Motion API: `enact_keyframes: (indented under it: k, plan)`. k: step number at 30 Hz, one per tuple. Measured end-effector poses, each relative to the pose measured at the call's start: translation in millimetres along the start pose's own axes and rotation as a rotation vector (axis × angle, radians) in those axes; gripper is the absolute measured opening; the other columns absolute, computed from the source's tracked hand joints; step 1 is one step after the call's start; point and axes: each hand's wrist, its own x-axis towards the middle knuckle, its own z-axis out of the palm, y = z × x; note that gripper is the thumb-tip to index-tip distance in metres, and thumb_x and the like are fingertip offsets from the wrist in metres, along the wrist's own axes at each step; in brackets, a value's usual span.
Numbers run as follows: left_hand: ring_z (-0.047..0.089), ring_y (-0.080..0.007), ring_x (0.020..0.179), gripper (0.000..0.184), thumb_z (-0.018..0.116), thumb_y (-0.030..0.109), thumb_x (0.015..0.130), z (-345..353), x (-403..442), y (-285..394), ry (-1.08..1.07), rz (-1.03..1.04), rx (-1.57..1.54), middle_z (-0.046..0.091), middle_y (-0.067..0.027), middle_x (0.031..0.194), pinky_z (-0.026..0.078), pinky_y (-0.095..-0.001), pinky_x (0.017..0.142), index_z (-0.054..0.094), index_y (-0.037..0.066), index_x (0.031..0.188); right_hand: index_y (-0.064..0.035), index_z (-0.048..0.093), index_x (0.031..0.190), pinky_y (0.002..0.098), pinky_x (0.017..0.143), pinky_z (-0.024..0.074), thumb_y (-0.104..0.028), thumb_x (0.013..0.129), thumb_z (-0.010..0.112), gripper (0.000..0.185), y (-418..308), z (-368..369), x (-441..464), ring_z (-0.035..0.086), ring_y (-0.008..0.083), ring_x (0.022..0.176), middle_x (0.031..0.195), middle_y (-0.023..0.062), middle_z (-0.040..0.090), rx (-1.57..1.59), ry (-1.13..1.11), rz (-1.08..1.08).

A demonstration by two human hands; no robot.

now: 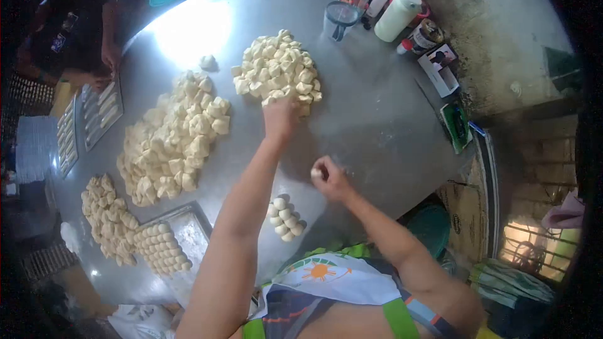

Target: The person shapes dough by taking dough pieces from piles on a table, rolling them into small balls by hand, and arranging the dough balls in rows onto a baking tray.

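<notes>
My left hand (281, 116) reaches to the near edge of a pile of cut dough pieces (276, 66) on the metal table; its fingertips are among the pieces, and what they grip is hidden. Curled fingers of my right hand (331, 179) hold a small dough ball (316, 174) just above the table. Between my forearms lies a small cluster of smooth dough balls (286, 218). A larger heap of dough pieces (173, 138) spreads to the left.
A tray (188, 232) with rows of dough balls (160, 248) sits lower left, beside another dough heap (107, 216). A co-worker (75, 31) stands upper left by filled trays (102, 113). A jug (399, 16), a clear pitcher (339, 19) and an open box (440, 70) stand upper right.
</notes>
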Motion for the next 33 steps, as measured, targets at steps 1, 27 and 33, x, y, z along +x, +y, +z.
enact_keyframes:
  k: [1,27,33]
  plan:
    - [0.062,-0.033,0.089,0.025,0.064,0.015,0.084,-15,0,8,0.004,0.007,-0.004,0.069,-0.0131,0.093,0.048,-0.0447,0.077,0.068,0.007,0.108,-0.0056,0.054,0.1,0.0392,0.074,0.0509,-0.012,0.084,0.065,0.02,4,-2,-17,0.065,0.0263,0.083,0.097,0.0137,0.064,0.018,0.01,0.12]
    - [0.054,-0.0403,0.093,0.015,0.055,0.015,0.089,-44,-378,-40,0.11,-0.037,0.178,0.06,-0.0168,0.1,0.041,-0.0504,0.083,0.059,0.004,0.099,-0.01,0.06,0.104,0.0444,0.071,0.0424,-0.014,0.08,0.059,0.024,69,52,-133,0.054,0.0293,0.08,0.086,0.0111,0.056,-0.638,0.259,-0.737]
    - [0.058,-0.037,0.085,0.021,0.054,0.01,0.084,-67,-279,-69,0.294,-0.153,0.325,0.061,-0.0159,0.09,0.042,-0.0492,0.075,0.06,0.002,0.102,-0.0086,0.057,0.115,0.0443,0.088,0.0397,-0.021,0.09,0.052,0.028,38,19,-52,0.059,0.0294,0.096,0.099,0.0113,0.062,-0.828,0.311,-0.355]
